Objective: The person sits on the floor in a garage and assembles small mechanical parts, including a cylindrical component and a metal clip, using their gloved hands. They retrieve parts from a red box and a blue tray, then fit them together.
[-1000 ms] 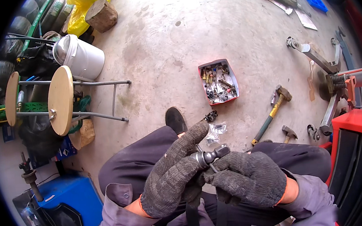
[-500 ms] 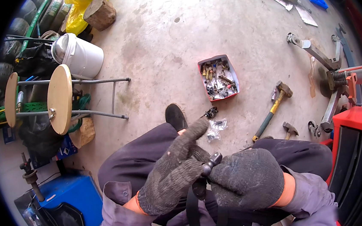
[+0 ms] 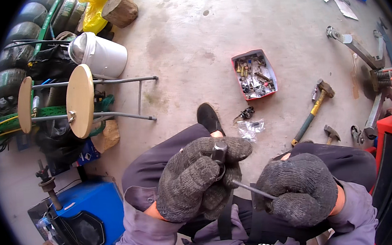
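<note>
right hand [image 3: 300, 192] now apart from left hand [image 3: 196, 178] (gripped metal part [image 3: 219, 151] mostly hidden)

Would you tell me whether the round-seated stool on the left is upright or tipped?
Tipped: the stool lies sideways, its legs running level along the floor.

grey knit gloves [image 3: 196, 178] | red parts box [image 3: 254, 74] | white bucket [image 3: 101, 56] | yellow-handled hammer [image 3: 314, 110]

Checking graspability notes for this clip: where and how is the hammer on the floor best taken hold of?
Grip the hammer by its long handle, around the green lower part, coming from above. It lies flat on the concrete floor with the head pointing away, and the bare handle has free space on both sides for the fingers.
</note>
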Available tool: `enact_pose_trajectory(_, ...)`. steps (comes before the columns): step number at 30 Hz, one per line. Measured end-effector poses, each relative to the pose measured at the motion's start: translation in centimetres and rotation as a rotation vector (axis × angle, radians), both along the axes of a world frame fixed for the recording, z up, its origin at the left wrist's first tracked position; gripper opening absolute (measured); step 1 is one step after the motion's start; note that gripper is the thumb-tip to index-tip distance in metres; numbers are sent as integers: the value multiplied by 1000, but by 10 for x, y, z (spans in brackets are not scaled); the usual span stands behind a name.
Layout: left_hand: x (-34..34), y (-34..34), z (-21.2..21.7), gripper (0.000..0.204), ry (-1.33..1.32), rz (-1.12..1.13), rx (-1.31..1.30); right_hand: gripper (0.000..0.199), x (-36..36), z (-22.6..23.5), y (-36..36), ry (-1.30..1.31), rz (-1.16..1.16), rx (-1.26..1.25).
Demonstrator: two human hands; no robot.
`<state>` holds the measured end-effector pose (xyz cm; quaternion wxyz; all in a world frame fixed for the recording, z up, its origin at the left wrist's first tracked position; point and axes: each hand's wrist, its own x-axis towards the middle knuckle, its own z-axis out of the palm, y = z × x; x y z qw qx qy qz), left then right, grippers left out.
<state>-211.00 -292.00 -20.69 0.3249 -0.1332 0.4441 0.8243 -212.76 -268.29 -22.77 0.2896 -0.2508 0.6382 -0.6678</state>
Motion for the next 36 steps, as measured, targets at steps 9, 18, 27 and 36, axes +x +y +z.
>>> enact_pose_trajectory(9, 8, 6, -4, 45, -31, 166, -51, 21, 6, -10, -9, 296, -41, 62)
enact_pose_trajectory(18, 8, 3, -10, 42, -67, 207, 32, 21, 4, -13, -12, 411, -72, 139)
enact_pose_trajectory(27, 9, 3, -13, 41, -122, 178, 143, 20, -9, -3, -16, 783, 57, 474)
enact_pose_trajectory(36, 9, 6, -17, 32, -114, 175, 75, 15, -2, -22, -21, 537, -18, 303)
